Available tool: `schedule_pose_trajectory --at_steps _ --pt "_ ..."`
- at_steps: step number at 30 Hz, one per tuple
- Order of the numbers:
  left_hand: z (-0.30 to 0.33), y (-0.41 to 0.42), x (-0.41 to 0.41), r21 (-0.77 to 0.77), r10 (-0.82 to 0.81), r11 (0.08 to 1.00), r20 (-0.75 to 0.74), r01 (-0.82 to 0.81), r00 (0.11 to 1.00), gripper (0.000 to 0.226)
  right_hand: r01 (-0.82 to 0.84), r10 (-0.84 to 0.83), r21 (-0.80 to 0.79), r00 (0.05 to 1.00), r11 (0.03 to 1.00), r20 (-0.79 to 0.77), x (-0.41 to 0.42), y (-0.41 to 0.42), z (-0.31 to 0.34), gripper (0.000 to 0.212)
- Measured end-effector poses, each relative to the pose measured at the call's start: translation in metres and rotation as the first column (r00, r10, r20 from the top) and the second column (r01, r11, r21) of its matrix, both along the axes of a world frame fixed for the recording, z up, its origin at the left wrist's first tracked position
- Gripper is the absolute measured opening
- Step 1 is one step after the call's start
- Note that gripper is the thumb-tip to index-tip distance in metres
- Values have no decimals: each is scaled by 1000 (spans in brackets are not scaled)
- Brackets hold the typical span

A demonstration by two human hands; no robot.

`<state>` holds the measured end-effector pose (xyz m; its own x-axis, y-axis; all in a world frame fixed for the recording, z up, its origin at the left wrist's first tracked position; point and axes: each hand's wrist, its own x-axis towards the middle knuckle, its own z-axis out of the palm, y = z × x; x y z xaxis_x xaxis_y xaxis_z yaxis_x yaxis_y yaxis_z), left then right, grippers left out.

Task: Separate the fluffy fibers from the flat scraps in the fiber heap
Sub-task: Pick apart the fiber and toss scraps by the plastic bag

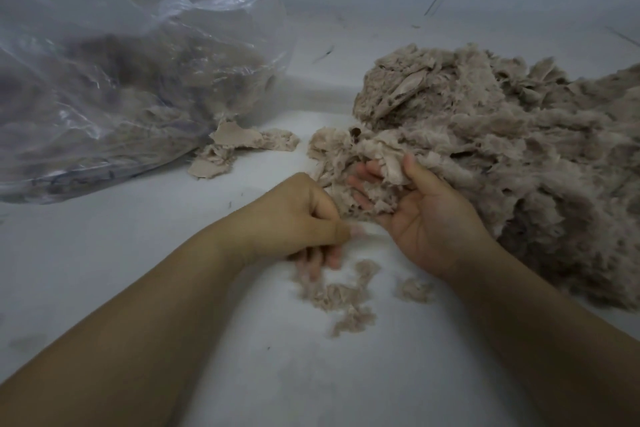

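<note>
A big heap of beige fluffy fibers point(512, 149) covers the right side of the white surface. My right hand point(415, 215) lies palm up at the heap's near left edge, its fingers curled round a clump of fibers and a flat scrap point(377, 170). My left hand point(304, 222) is just left of it, fingers curled, pinching a thin wisp of fiber off that clump. Small fluffy tufts point(343, 295) lie below both hands. A few flat scraps point(235, 146) lie apart near the bag.
A large clear plastic bag point(114, 97) holding more beige material sits at the left. The white surface point(138, 253) meets a pale wall behind. One loose tuft point(414, 288) lies near my right wrist.
</note>
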<state>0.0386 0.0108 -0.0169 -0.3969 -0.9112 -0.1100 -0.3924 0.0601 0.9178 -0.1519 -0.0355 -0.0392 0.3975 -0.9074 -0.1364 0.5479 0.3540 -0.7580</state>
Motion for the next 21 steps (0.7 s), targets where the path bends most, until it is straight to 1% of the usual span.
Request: schedule_pose_trajectory --at_steps 1,2,3,4,5,6,7,10,12,13,15,17,19,21 --pt "3 4 -1 96 -97 990 -91 106 991 34 -10 10 -22 1000 1000 -16 0 1 0 44" --pt "3 7 -5 110 -120 984 -148 137 982 33 -17 16 -43 999 999 -31 1 1 1 44" --pt "1 7 -10 71 -64 994 -169 77 983 32 -26 24 -60 999 998 -42 1 1 1 44" --pt "-1 7 -17 -5 43 999 -189 -45 981 30 -37 34 -76 998 996 -53 2 2 2 47" --pt "-4 6 -24 -80 172 978 -235 -195 957 27 -55 50 -91 997 994 -59 2 2 2 51" --pt "-6 3 -30 -136 276 935 -296 -327 914 25 -74 68 -107 996 991 -61 3 3 3 55" --pt "-7 1 -34 -173 334 895 -348 -411 876 24 -91 85 -122 995 988 -55 3 4 3 58" --pt "-11 -3 -43 -258 368 838 -384 -481 847 33 -114 109 -155 993 981 -37 5 6 3 55" --pt "-14 -4 -47 -218 391 834 -418 -508 820 39 -108 96 -185 993 977 -73 6 6 1 44" --pt "-15 -5 -47 -187 400 837 -432 -514 808 39 -108 88 -203 991 973 -103 6 7 1 41" --pt "-16 -8 -43 -115 399 856 -472 -504 786 30 -125 95 -230 986 965 -140 7 7 0 44" --pt "-18 -12 -35 -30 342 909 -517 -416 785 29 -148 121 -228 984 962 -128 5 5 0 44" --pt "-17 -13 -32 16 255 958 -492 -285 832 27 -211 181 -247 974 946 -136 3 4 1 47" --pt "-17 -14 -33 22 211 974 -441 -224 872 23 -263 221 -267 959 927 -179 2 5 1 45"
